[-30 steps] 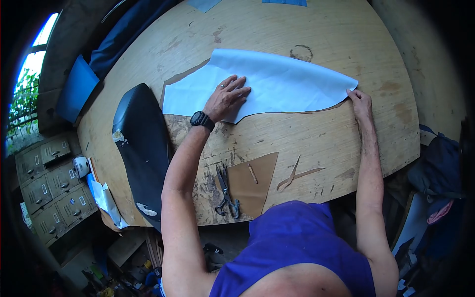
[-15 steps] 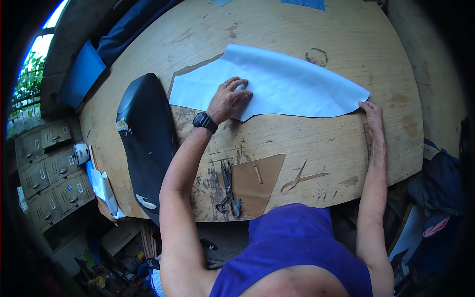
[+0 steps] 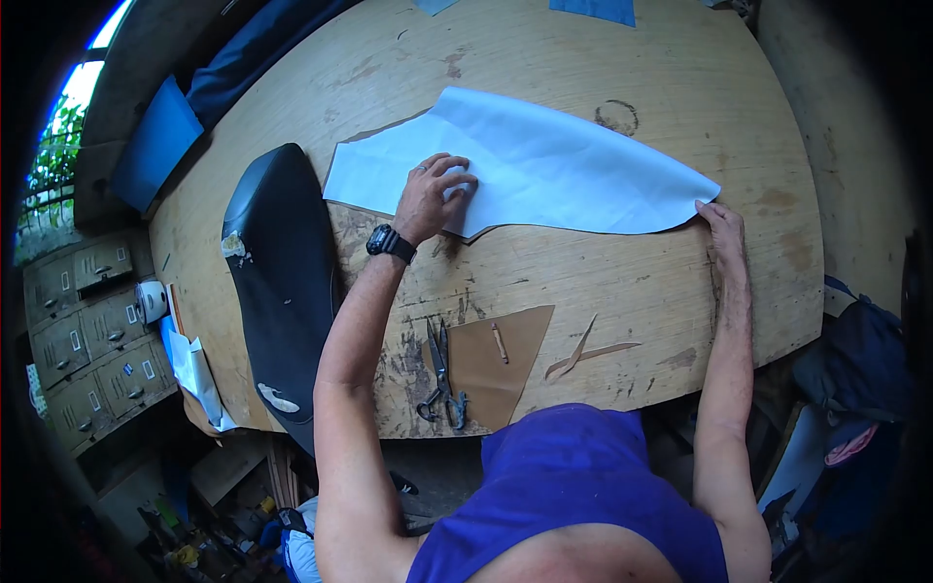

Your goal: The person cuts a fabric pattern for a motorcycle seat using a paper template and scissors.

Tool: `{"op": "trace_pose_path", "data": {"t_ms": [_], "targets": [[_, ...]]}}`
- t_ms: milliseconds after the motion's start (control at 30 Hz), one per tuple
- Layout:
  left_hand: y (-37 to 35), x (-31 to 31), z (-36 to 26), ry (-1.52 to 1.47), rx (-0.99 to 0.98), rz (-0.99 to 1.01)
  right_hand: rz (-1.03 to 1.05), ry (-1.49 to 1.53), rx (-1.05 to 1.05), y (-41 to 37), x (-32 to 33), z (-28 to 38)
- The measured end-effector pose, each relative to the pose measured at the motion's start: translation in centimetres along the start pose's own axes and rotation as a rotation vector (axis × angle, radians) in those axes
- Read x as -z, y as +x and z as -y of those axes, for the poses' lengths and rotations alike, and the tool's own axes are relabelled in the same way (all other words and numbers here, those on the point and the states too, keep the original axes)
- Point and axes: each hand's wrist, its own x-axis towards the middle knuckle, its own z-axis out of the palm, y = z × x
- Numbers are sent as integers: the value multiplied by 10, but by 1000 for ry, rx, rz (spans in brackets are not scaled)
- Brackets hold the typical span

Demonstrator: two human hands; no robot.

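A long white sheet of material [image 3: 544, 165] lies across the wooden table [image 3: 719, 87], with a thin brown edge showing beneath it at the left and lower rims. My left hand [image 3: 433, 199], with a black watch on its wrist, rests on the sheet's left half. Its fingers are spread and slightly bent. At the sheet's right tip, my right hand [image 3: 722, 228] pinches the corner between thumb and fingers. A black motorcycle seat [image 3: 282, 262] with worn patches lies left of my left arm.
Near the front edge, black-bladed scissors [image 3: 441, 364] and a short brown stick [image 3: 501, 343] lie on a brown piece of material [image 3: 496, 379]. Thin brown offcuts [image 3: 593, 356] lie to their right. Metal drawers [image 3: 97, 330] stand at far left.
My left hand has slid slightly left over the white sheet, and the sheet's left end has shifted a little with it. My right hand keeps its pinch. The whole view has moved slightly.
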Motion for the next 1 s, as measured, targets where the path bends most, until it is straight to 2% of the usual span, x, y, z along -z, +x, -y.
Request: {"op": "trace_pose_path", "data": {"t_ms": [200,300,700,900,1000], "targets": [[4,2,-8,-7,12,7,-74,84,-47,12,-7,-12],[2,1,-13,6,30,-20,-54,4,-32,16,-3,-16],[-4,-1,-14,-1,26,10,-55,0,-7,9,-2,-8],[-10,-8,-17,3,4,-49,-30,-20,37,1,-4,3],[-12,-16,-18,-3,8,-96,-72,1,42,8,-6,-14]]}}
